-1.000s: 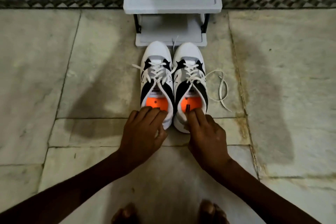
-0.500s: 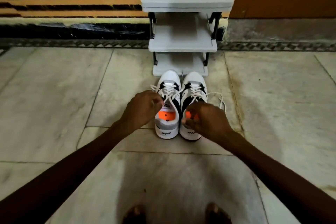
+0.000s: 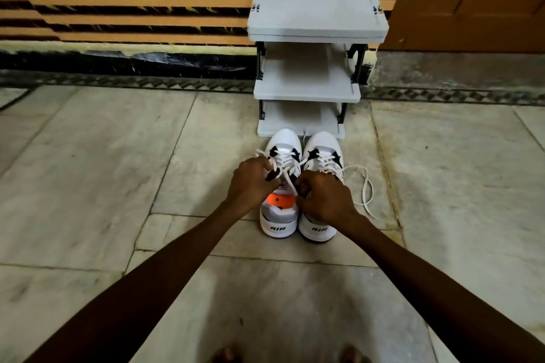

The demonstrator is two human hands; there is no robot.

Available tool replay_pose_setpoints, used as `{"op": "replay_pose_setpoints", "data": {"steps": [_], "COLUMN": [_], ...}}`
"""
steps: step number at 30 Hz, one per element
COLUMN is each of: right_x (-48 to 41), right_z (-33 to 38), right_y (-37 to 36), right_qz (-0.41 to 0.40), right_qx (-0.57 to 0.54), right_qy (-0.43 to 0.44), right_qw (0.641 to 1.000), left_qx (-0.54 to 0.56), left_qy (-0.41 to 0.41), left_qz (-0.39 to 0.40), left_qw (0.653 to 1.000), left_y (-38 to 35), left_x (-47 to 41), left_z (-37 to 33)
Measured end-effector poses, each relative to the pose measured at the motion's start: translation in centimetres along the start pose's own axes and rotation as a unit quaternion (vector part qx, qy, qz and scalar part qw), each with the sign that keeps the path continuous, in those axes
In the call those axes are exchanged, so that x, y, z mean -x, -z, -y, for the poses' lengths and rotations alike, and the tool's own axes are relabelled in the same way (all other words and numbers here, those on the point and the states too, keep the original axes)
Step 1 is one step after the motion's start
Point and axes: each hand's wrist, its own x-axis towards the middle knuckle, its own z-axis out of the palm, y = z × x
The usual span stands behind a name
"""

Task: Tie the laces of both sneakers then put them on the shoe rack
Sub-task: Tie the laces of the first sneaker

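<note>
Our left hand [image 3: 253,183] is curled over the left sneaker [image 3: 280,186], fingers pinched shut on a strand of its white laces [image 3: 281,166]. Our right hand [image 3: 326,197] is curled too, knuckles up, closed on the other strand of the same laces just above the orange insole [image 3: 280,201]. Both forearms reach straight out from 6 o'clock, meeting over the shoe's tongue.

The left sneaker is white with black star-shaped panels, a grey heel collar and "AIR" on its heel tab. The right sneaker [image 3: 323,162] stands touching it at 3 o'clock, the same colours, partly hidden under our right hand. Its laces [image 3: 365,186] lie loose, trailing onto the floor [image 3: 118,186] toward 3 o'clock.

Both shoes stand on the pale stone floor, toes pointing to 12 o'clock and nearly touching the bottom tier of the grey shoe rack [image 3: 315,6], which has three tiers and stands against the striped wall [image 3: 132,3].
</note>
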Motion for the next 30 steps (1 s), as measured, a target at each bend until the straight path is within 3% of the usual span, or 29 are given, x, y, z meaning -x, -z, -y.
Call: {"op": "replay_pose_setpoints", "data": {"steps": [7,14,18,22,24,30], "right_x": [-1.9,-4.8,-5.1,-4.7,-4.6,-4.5], "right_z": [0.8,2.9,3.7,4.6,4.9,5.0], "right_y": [0.2,0.6,1.2,3.9,4.8,4.9], "right_qz": [-0.077,-0.033,-0.019,-0.044,-0.059,-0.082], "right_qx": [-0.107,-0.215,-0.349,-0.429,-0.436,-0.333], "right_qy": [-0.050,-0.080,-0.108,-0.078,-0.060,-0.014], "right_qw": [0.990,0.973,0.931,0.899,0.896,0.939], "left_qx": [0.052,0.246,0.286,0.350,0.356,0.429], "left_qy": [-0.007,0.087,0.095,0.065,0.048,-0.032], "left_qz": [0.014,0.052,0.095,0.072,0.044,-0.002], "left_qw": [0.999,0.964,0.949,0.932,0.932,0.903], "left_y": [-0.8,-0.1,1.0,2.5,3.0,5.4], "left_x": [-0.2,-1.8,-2.5,-2.6,-2.3,-2.0], "left_z": [0.2,0.3,0.0,-0.9,-1.5,-3.8]}}
